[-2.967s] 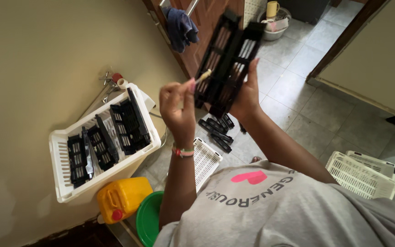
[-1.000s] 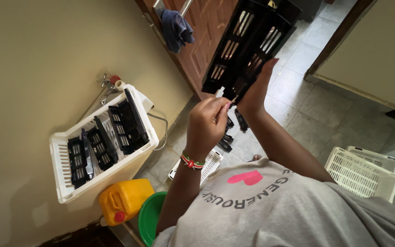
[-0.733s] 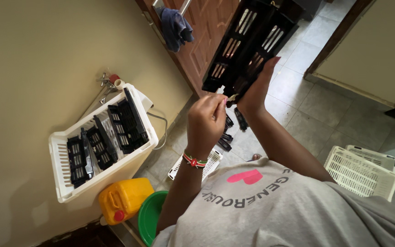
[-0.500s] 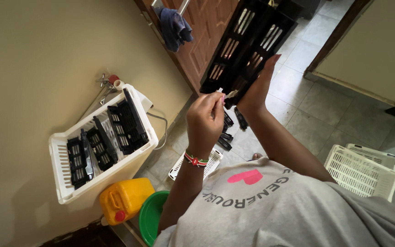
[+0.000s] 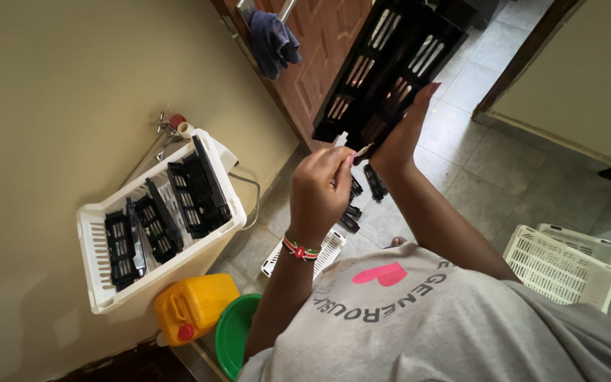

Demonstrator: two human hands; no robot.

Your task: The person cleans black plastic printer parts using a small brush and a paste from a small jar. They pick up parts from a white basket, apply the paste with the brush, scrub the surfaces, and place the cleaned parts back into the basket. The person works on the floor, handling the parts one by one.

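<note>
The right hand (image 5: pixel 406 131) was raised at about 1 o'clock, arm stretched up from the shoulder, palm and fingers pressed up against the underside of a black slotted tray (image 5: pixel 389 67) and gripping it tilted above the floor. The left hand (image 5: pixel 322 187) sat just below it, near the centre, wrist bent and beaded bracelet (image 5: pixel 300 249) showing, fingers pinched shut on a small pale stick (image 5: pixel 363 149) whose tip touched the tray's lower edge. The two hands were close together but not touching.

Below lay a grey tiled floor (image 5: pixel 503 163) with small black parts (image 5: pixel 362 194) scattered under the tray. At 9 o'clock a white basket (image 5: pixel 107 283) holding more black trays stood against a beige wall (image 5: pixel 58 92). At 7 o'clock sat a yellow jerrycan (image 5: pixel 192 304) beside a green basin (image 5: pixel 231 332). At 4 o'clock rested white crates (image 5: pixel 560 265); a wooden door (image 5: pixel 319 49) with a blue cloth (image 5: pixel 271 42) stood at 12 o'clock.
</note>
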